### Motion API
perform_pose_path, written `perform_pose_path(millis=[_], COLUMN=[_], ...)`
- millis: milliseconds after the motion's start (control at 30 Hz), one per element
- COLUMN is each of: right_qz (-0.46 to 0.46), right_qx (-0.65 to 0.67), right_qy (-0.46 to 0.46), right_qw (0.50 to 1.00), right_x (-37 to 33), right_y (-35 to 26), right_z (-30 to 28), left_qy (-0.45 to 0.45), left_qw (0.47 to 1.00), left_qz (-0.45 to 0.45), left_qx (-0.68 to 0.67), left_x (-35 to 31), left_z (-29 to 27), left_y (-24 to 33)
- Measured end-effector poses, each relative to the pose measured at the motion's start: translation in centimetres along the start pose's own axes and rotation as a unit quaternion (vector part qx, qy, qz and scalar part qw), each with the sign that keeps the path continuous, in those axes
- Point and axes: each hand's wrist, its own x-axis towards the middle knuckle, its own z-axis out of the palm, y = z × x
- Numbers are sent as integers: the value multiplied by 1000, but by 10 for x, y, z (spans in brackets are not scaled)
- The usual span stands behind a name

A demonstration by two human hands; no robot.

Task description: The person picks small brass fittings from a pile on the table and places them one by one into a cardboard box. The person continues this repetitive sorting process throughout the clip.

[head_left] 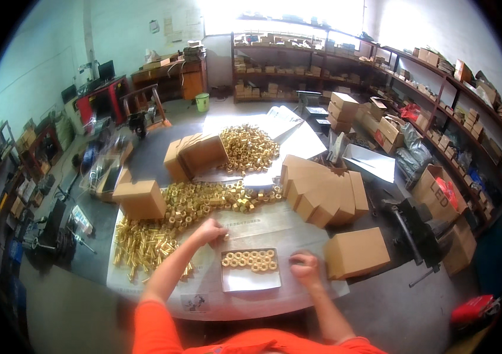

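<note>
In front of me a shallow open box (pixel 251 288) holds rows of brass nuts (pixel 250 258) along its far side, and its white bottom shows at the near side. My left hand (pixel 208 231) is beyond the box's far left corner, fingers pinched on a small brass nut (pixel 225 237). To the right of the box my right hand (pixel 304 264) hovers or rests with curled fingers; anything inside them is hidden. A heap of loose brass nuts (pixel 186 203) lies just beyond my left hand. Nearer and to the left is a pile of brass bolts (pixel 148 242).
Printed paper (pixel 286 227) covers the table. A closed carton (pixel 357 252) stands right of my right hand, with a row of leaning cartons (pixel 325 192) behind it. Another carton (pixel 140 199) sits by the nuts. A second brass heap (pixel 250 147) lies farther back. Shelves (pixel 274 74) line the walls.
</note>
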Motion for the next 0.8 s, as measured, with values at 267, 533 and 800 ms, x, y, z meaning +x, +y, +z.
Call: perform_pose_path(millis=[267, 533, 800], right_qz=[4, 3, -11], right_qx=[-2, 14, 13], right_qy=[-5, 9, 16], right_qw=[1000, 1000, 1000], right_x=[0, -3, -3], right_y=[0, 4, 13], right_z=[0, 4, 7], left_qy=[223, 215, 226], left_qw=[917, 840, 838], left_qz=[144, 248, 264], left_qx=[298, 433, 420], left_x=[10, -35, -36], left_z=[11, 30, 32], left_y=[-4, 3, -7])
